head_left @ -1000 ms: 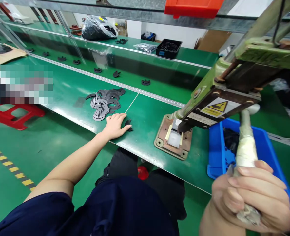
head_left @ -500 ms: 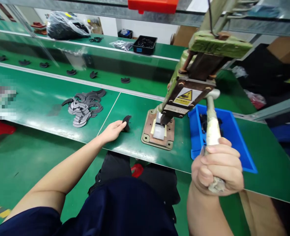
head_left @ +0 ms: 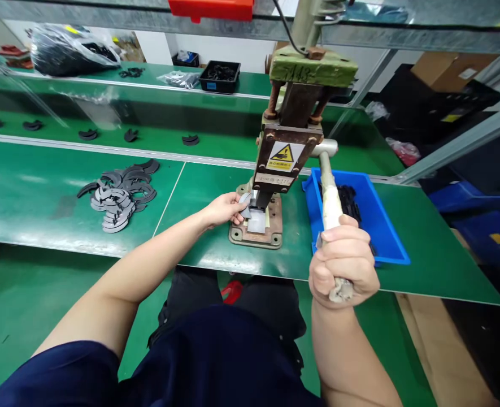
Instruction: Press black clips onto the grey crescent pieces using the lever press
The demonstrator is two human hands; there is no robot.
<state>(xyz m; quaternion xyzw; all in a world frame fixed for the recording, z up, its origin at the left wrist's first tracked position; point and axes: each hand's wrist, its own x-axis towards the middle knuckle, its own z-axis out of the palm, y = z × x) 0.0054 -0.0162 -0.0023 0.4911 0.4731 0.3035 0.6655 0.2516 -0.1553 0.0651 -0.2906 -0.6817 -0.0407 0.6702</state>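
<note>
My left hand (head_left: 227, 209) pinches a grey curved plastic piece (head_left: 245, 205) by its edge. It holds the piece at the left of the ram of a hand press (head_left: 289, 152), over the press's base plate (head_left: 275, 226). A pale block (head_left: 256, 221) sits on that base under the ram. My right hand (head_left: 343, 265) is wrapped round the press lever (head_left: 331, 209), whose grip is covered in light tape. To the left, a pile of similar curved pieces (head_left: 120, 195) lies on the green bench. Whether the held piece touches the block, I cannot tell.
Right of the press stands a blue bin (head_left: 383, 212) with black parts inside. Behind, several curved pieces (head_left: 190, 140) lie spaced along a green strip. A black tray (head_left: 220, 77) and a plastic bag of dark parts (head_left: 74, 52) are on the back ledge. A metal shelf beam crosses overhead.
My left hand has carried the curved piece right, from over the bench to the press base. My right hand stays on the lever. The whole view has shifted and turned a little.
</note>
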